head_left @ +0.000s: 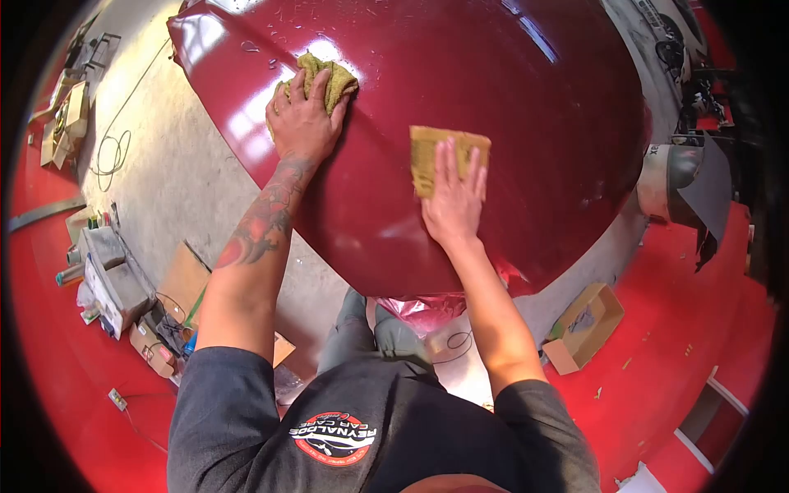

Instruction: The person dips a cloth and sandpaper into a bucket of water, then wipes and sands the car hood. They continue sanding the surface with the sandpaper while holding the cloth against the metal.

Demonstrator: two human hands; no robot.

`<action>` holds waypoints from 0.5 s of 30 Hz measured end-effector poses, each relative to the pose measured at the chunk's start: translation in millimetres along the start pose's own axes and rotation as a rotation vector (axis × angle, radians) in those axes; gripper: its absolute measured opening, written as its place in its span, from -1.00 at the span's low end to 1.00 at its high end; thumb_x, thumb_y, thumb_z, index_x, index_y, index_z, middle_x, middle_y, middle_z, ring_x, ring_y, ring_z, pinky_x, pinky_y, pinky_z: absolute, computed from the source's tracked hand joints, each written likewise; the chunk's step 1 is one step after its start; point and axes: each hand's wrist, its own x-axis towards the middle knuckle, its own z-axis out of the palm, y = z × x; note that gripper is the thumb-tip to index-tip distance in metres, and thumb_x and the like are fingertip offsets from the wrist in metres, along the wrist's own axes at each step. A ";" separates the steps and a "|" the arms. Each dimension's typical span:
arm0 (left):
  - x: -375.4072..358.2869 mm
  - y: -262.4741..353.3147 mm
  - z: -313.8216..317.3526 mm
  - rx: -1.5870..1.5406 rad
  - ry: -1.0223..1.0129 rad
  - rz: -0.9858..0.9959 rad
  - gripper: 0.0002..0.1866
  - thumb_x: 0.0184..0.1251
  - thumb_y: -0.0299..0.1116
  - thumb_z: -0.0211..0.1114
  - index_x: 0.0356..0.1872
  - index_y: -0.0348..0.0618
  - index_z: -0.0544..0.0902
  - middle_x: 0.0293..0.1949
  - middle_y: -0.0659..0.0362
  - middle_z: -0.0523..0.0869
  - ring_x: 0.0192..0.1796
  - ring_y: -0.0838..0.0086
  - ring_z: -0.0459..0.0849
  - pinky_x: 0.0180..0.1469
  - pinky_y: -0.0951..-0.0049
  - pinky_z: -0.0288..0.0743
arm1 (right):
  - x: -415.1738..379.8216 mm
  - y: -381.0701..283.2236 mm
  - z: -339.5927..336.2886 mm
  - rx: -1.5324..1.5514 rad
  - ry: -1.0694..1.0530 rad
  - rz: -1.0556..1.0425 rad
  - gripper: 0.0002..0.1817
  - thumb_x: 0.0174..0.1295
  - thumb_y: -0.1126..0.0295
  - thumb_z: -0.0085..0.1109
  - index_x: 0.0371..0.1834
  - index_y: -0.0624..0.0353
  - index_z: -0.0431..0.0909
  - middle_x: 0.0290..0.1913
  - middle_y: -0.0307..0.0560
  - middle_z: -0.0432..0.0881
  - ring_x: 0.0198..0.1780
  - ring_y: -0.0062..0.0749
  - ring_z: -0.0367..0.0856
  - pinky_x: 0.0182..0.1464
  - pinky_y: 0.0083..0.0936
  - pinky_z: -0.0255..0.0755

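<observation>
A large dark red glossy car hood [493,90] spreads out in front of me, with water drops near its far left part. My left hand [306,123] presses on a crumpled olive-yellow cloth [341,78] at the hood's left side, fingers curled over it. Nearer the middle, my right hand [456,197] lies with fingers stretched over a tan, worn-looking sheet of sandpaper [426,156], holding it against the paint. The sheet's edges look slightly blurred.
An open cardboard box [583,329] sits on the floor at right. Boxes and tools [123,283] clutter the left side, and a thin cable [113,156] loops on the concrete. A large can [657,181] stands beyond the hood's right edge.
</observation>
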 end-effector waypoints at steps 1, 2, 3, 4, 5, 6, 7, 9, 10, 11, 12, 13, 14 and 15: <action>-1.0 -0.7 1.6 -0.001 -0.012 0.002 -0.40 0.38 0.19 0.22 0.39 0.32 0.44 0.37 0.10 0.48 0.40 0.05 0.42 0.39 -0.02 0.22 | 33.9 -23.7 -5.7 -0.006 0.030 -0.102 0.04 0.18 0.10 0.34 0.66 0.10 -0.05 0.69 -0.09 -0.08 0.63 0.34 -0.16 0.61 0.17 -0.19; -2.0 -2.3 2.8 -0.020 -0.002 0.009 -0.41 0.39 0.18 0.22 0.39 0.32 0.44 0.36 0.10 0.48 0.40 0.07 0.42 0.39 -0.02 0.22 | 62.5 -39.4 -7.2 -0.001 0.072 -0.197 0.00 0.20 0.06 0.32 0.65 0.10 0.00 0.69 -0.10 -0.05 0.63 0.34 -0.15 0.61 0.15 -0.16; -0.4 -3.5 4.0 -0.037 0.020 0.011 -0.41 0.40 0.17 0.22 0.40 0.32 0.43 0.36 0.11 0.48 0.40 0.08 0.42 0.39 -0.02 0.22 | 80.7 -48.4 -3.8 0.081 0.134 -0.241 -0.06 0.27 0.11 0.27 0.65 0.06 -0.01 0.67 -0.13 0.01 0.64 0.24 -0.09 0.61 0.09 -0.12; -0.9 -4.0 4.9 -0.022 0.018 0.010 -0.41 0.40 0.15 0.22 0.41 0.31 0.42 0.36 0.11 0.48 0.40 0.11 0.42 0.38 -0.02 0.22 | 86.0 -44.4 -0.6 0.108 0.166 -0.274 -0.10 0.30 0.09 0.24 0.65 0.04 0.02 0.65 -0.13 0.06 0.63 0.21 -0.06 0.61 0.08 -0.10; -3.4 -5.0 4.3 -0.023 0.013 0.017 -0.41 0.40 0.15 0.22 0.41 0.31 0.42 0.36 0.11 0.48 0.40 0.11 0.42 0.38 -0.02 0.22 | 84.3 -39.4 2.0 0.135 0.197 -0.299 -0.15 0.34 0.07 0.21 0.64 0.02 0.06 0.64 -0.13 0.12 0.63 0.17 -0.02 0.60 0.08 -0.08; -4.1 -4.9 3.9 -0.045 0.004 0.015 -0.40 0.40 0.15 0.22 0.41 0.30 0.41 0.37 0.11 0.47 0.40 0.11 0.42 0.39 -0.02 0.22 | 67.6 -27.4 -1.0 0.106 0.159 -0.279 -0.18 0.36 0.06 0.19 0.63 0.00 0.08 0.63 -0.13 0.14 0.62 0.15 0.00 0.59 0.07 -0.06; -0.9 -4.8 4.0 -0.068 0.003 0.008 -0.40 0.40 0.15 0.23 0.41 0.29 0.41 0.37 0.11 0.46 0.40 0.12 0.41 0.39 -0.02 0.21 | 42.6 -10.7 -7.8 0.072 0.128 -0.264 -0.21 0.38 0.05 0.17 0.63 -0.01 0.11 0.62 -0.12 0.17 0.62 0.12 0.02 0.58 0.06 -0.03; -1.5 -3.4 3.4 -0.063 0.000 0.007 -0.39 0.39 0.15 0.23 0.41 0.28 0.41 0.37 0.10 0.46 0.41 0.10 0.41 0.40 -0.02 0.20 | -30.4 31.2 -5.8 0.025 0.061 -0.099 -0.20 0.38 0.00 0.14 0.63 -0.05 0.11 0.63 -0.19 0.14 0.62 0.12 0.02 0.57 0.08 -0.02; -1.3 -3.1 2.3 -0.050 -0.010 0.002 -0.39 0.39 0.15 0.24 0.41 0.27 0.42 0.38 0.09 0.46 0.41 0.09 0.40 0.41 -0.02 0.19 | -74.7 57.0 2.5 -0.001 0.022 0.005 -0.20 0.41 -0.01 0.11 0.65 -0.05 0.07 0.65 -0.16 0.09 0.64 0.14 -0.04 0.58 0.11 -0.06; -1.6 -2.3 0.5 -0.061 -0.007 -0.003 -0.39 0.39 0.15 0.24 0.41 0.27 0.42 0.38 0.09 0.46 0.41 0.09 0.40 0.41 -0.02 0.19 | -120.6 81.8 13.1 -0.007 0.025 0.112 -0.18 0.42 0.02 0.10 0.67 -0.04 0.00 0.68 -0.13 0.00 0.67 0.12 -0.14 0.59 0.14 -0.13; -2.1 -0.4 -1.0 -0.039 -0.023 0.000 -0.39 0.38 0.15 0.24 0.41 0.27 0.42 0.38 0.08 0.45 0.42 0.06 0.39 0.42 -0.02 0.18 | -164.5 100.9 18.6 0.052 0.002 0.255 -0.17 0.43 0.05 0.09 0.68 -0.02 -0.04 0.69 -0.12 -0.05 0.68 0.14 -0.20 0.59 0.14 -0.18; -1.0 0.2 -1.5 -0.010 -0.035 -0.003 -0.38 0.38 0.15 0.24 0.41 0.27 0.42 0.39 0.07 0.45 0.42 0.04 0.38 0.42 -0.02 0.17 | -182.5 112.7 20.7 0.115 -0.017 0.391 -0.17 0.44 0.07 0.08 0.69 -0.01 -0.07 0.70 -0.11 -0.09 0.68 0.16 -0.26 0.60 0.15 -0.23; -0.6 0.3 -2.3 -0.029 -0.048 -0.008 -0.38 0.38 0.15 0.24 0.42 0.26 0.41 0.39 0.06 0.44 0.42 0.00 0.37 0.43 -0.02 0.16 | -174.5 109.5 21.0 0.111 -0.019 0.388 -0.17 0.44 0.07 0.08 0.69 -0.01 -0.07 0.70 -0.11 -0.09 0.68 0.16 -0.26 0.60 0.15 -0.23; -1.9 1.4 -4.5 -0.031 -0.054 -0.004 -0.38 0.38 0.15 0.24 0.42 0.26 0.41 0.39 0.06 0.44 0.42 0.00 0.37 0.43 -0.02 0.16 | -165.8 102.9 26.7 0.113 0.075 0.364 -0.17 0.44 0.10 0.06 0.69 0.01 -0.09 0.71 -0.10 -0.11 0.68 0.20 -0.29 0.60 0.15 -0.27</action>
